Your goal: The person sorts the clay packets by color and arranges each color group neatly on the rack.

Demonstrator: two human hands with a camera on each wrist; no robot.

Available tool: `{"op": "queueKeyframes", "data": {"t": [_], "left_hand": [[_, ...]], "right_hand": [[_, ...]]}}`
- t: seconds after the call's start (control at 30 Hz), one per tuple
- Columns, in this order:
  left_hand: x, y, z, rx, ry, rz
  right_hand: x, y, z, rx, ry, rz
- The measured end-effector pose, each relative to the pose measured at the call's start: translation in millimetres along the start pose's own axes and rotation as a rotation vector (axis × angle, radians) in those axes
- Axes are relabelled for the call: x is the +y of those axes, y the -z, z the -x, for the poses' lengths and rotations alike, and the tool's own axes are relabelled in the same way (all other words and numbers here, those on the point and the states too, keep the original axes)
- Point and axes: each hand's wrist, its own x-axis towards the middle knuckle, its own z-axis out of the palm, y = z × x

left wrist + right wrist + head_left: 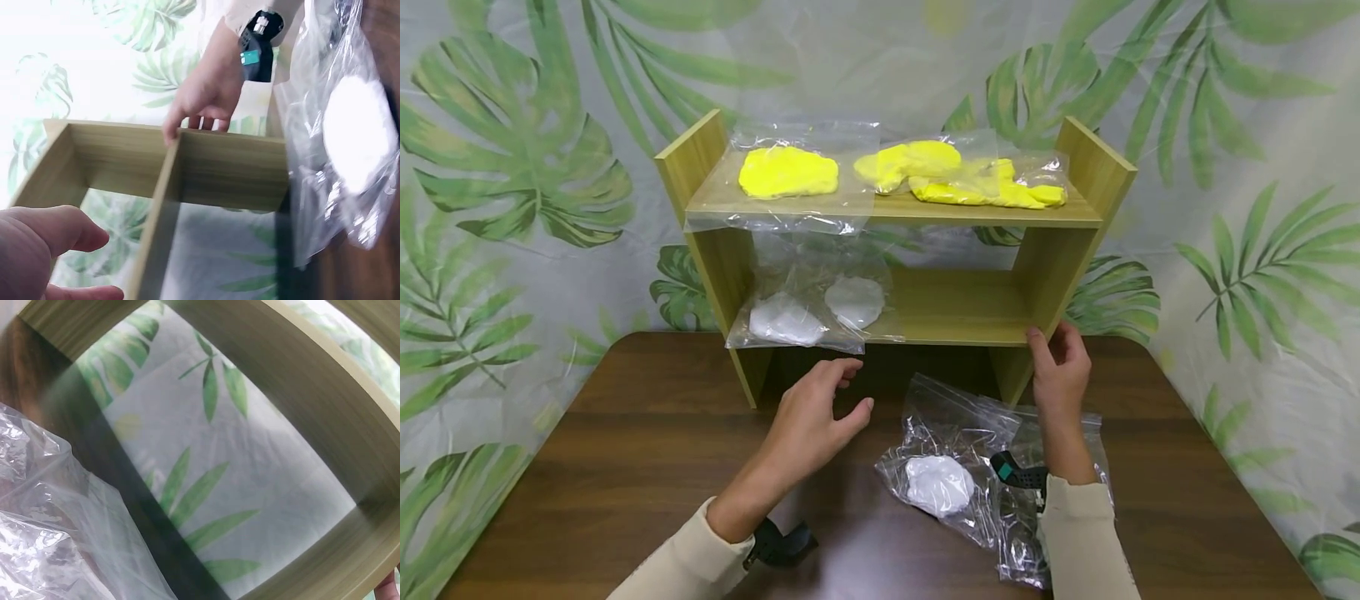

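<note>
While the right hand [1060,367] grips the wooden shelf [955,304] at four o'clock from the head view's centre, thumb on the front edge and fingers bent round the outer side, the left hand [816,412] hangs well apart from it at seven o'clock, holding nothing, thumb and fingers parted. The shelf stands upright on the brown table [625,467], towards twelve o'clock. Two clear bags with white lumps [786,320] lie on its middle board [955,340] at nine o'clock. Up top, one bag with a yellow lump [788,172] lies at eleven o'clock and two overlapping bags with yellow lumps [925,161] at one. Another bag with a white lump [940,485] rests on the table at five o'clock, next to a crumpled bag [1021,517] whose contents cannot be made out.
</note>
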Motion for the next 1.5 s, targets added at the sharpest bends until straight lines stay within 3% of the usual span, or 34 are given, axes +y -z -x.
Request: {"op": "queueKeyframes", "data": {"t": [0.17, 0.33, 0.8, 1.07, 1.27, 1.5], "left_hand": [[-10.7, -18.0, 8.3, -0.09, 0.071, 0.027], [-18.0, -34.5, 12.1, -0.158, 0.098, 0.047], [-35.0, -64.2, 19.9, -0.236, 0.171, 0.134], [-43.1, -77.8, 25.4, -0.32, 0.184, 0.148], [-45.5, -87.6, 29.5, -0.319, 0.207, 0.216], [-45.5, -98.4, 31.9, -0.284, 0.216, 0.145]], "right_hand": [[-1, 0, 1.0, -0.011, -0.024, -0.004], [-3, 1, 0.3, -0.018, -0.029, -0.007], [0, -1, 2.0, 0.011, -0.014, -0.011], [-20, -4, 6.8, -0.016, -0.017, -0.013], [-30, -6, 12.1, -0.013, -0.006, -0.006], [-28, -5, 11.5, -0.017, 0.0, -0.005]]}}
